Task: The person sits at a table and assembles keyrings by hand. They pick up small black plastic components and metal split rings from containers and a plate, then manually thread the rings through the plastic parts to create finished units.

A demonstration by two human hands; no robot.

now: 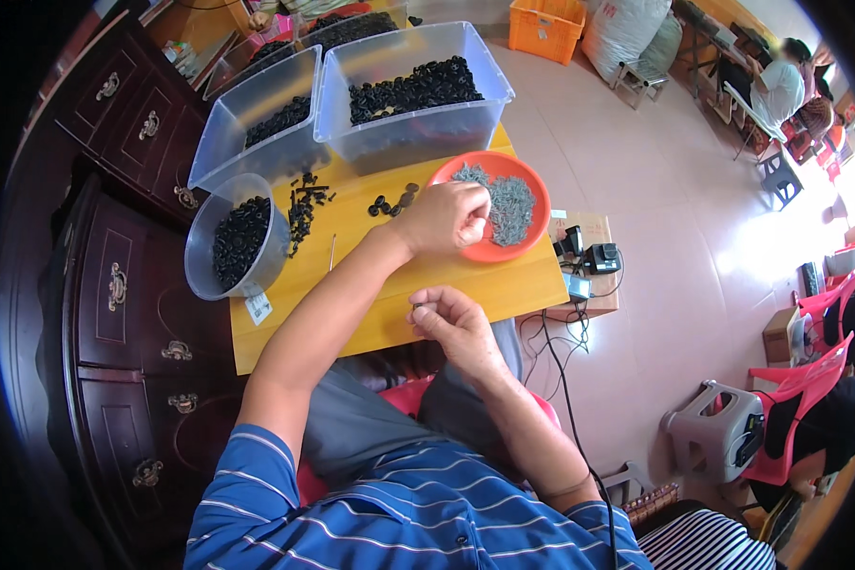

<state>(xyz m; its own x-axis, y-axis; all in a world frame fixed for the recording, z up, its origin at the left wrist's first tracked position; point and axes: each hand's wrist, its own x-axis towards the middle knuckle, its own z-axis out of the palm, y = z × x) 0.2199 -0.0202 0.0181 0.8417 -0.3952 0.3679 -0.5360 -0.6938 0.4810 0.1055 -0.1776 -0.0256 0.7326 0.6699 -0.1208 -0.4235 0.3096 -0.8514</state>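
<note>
My left hand (444, 217) reaches over the left rim of an orange bowl (542, 204). Its fingers are curled together, and whatever they hold is hidden. In the bowl lies a heap of small grey-green pieces (513, 211). Closer to my body, my right hand (458, 334) is above the table's front edge, thumb and fingers pinched. Something small and dark shows at its fingertips, too small to name. Beside my left wrist is a little group of round black pieces (382, 206). Farther left are loose black rod-like parts (301, 214) and a thin metal tool (332, 252).
A round clear tub (274, 249) of black parts stands at the table's left. Two clear bins (418, 142) (220, 157) with black parts are at the back. Dark drawers (114, 332) flank the left. Right of the table, a cardboard box (594, 228) carries black adapters and cables.
</note>
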